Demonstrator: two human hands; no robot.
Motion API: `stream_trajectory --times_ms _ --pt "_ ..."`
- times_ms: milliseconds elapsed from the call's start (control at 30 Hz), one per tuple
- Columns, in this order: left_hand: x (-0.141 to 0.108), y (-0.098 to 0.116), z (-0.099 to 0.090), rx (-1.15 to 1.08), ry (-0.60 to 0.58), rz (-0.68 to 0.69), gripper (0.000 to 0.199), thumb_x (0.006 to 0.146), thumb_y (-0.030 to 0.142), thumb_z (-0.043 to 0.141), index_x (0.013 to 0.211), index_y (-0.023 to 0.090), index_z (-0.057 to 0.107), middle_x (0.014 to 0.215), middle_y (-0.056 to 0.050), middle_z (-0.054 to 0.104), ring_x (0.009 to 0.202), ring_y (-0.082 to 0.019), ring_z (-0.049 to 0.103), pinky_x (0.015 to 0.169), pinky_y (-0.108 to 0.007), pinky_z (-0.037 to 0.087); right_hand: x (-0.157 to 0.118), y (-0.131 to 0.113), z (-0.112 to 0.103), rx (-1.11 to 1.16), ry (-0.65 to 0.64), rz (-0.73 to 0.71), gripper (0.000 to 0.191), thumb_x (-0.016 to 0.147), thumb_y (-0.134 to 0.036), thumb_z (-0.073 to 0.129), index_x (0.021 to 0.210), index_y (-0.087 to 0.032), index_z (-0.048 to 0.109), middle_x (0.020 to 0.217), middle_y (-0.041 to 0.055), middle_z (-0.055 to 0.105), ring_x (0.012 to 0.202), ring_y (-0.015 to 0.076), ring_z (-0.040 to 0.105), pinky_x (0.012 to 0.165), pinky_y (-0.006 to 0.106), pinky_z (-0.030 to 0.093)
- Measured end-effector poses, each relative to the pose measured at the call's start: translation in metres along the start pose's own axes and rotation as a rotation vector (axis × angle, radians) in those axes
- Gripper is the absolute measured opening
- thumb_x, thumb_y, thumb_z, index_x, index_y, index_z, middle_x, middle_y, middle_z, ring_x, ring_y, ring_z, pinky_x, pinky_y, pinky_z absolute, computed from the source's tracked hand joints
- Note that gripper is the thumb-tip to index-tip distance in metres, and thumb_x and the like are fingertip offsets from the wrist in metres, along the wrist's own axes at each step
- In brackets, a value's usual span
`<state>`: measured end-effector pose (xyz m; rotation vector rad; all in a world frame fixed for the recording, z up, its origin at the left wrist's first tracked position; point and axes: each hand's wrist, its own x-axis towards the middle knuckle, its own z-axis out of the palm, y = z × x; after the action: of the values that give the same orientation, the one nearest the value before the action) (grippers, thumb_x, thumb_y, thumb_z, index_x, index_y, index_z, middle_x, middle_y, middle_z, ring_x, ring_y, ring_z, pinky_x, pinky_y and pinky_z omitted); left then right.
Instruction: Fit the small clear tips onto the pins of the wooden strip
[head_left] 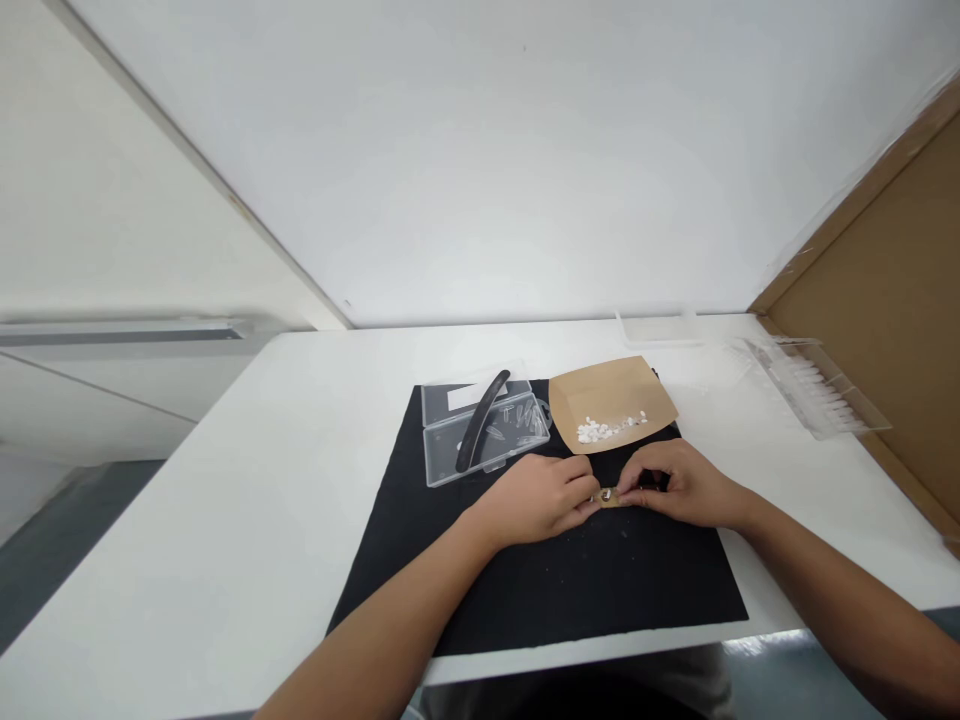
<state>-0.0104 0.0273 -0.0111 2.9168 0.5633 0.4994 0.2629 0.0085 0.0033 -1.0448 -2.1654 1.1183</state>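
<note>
Both your hands meet over the black cloth mat [577, 592], roughly midway between the white desk's [225, 480] front and back edges. Left hand [546, 498]: fingers bunched, tips pinching the left end of the small flat tan piece [613, 501]. Right hand [681, 482]: thumb and index pinching its right end, other fingers curled in. A tiny shiny bit [606, 495] shows on the piece between your fingertips; too small to identify. Can't tell if the tan piece touches the mat or sits just above it.

For this step: grip light and even on both ends, so the piece doesn't bow or twist. Fingertips off the middle, so you can see the shiny bit. Brace both wrists, work low over the mat; a dropped bit lands on cloth. White specks near the mat's front half are easy to confuse with parts.

Mind the right knuckles: the tan paper tray [596, 390] with small white oval pieces [592, 431] is just beyond, toward the desk's back edge; a bump could scatter them. Open clear plastic case [437, 462], black curved flat file-like strip [480, 425] across it, sits off your left hand.
</note>
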Motion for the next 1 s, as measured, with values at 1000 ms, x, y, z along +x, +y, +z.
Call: stream_trajectory --times_ms 1000 --pt "0.0001 -0.0008 0.0002 0.000 -0.018 -0.010 0.021 0.109 0.034 0.052 0.103 0.019 0.066 0.094 -0.003 0.069 0.071 -0.015 0.065 0.061 -0.029 0.046 -0.0035 -0.0049 -0.0011 -0.010 -0.031 0.096 0.009 0.099 -0.026 0.070 0.092 -0.022 0.065 0.083 -0.0027 0.071 0.072 0.0119 0.062 0.066 0.024 0.044"
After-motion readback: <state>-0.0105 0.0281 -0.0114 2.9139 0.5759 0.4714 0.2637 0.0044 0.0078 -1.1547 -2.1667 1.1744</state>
